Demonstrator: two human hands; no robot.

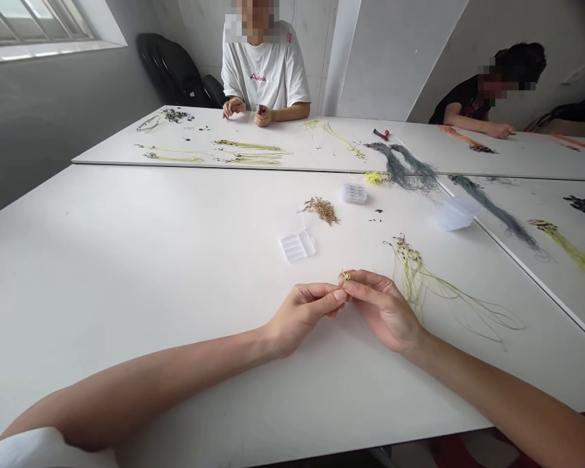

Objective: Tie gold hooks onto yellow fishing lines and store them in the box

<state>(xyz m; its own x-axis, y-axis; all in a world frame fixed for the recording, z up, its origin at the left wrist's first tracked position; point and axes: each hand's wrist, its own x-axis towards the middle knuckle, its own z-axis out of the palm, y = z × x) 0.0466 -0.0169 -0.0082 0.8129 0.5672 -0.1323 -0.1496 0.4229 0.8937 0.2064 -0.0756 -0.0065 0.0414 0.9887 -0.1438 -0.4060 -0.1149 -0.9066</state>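
Above the table my left hand (308, 311) and my right hand (384, 307) meet, thumbs and fingers pinched together. Between the fingertips sits a small fishing hook with yellow line (346, 277) wound at it; its bend sticks up, and the fingers cover the rest. My right hand lies closest to a bundle of yellow-green lines with dark hooks (409, 257), whose loose ends trail to the right. Beyond my hands is an open clear plastic box (297, 246) with compartments, beside a heap of small gold-coloured metal pieces (322, 210).
A second clear box (354, 193), a translucent container (454, 213) and grey line bundles (394, 166) lie farther right. Yellow lines (251, 156) are laid out on the far table (112, 151). One co-worker (268, 71) sits opposite; another person (461, 107) sits at the far right.
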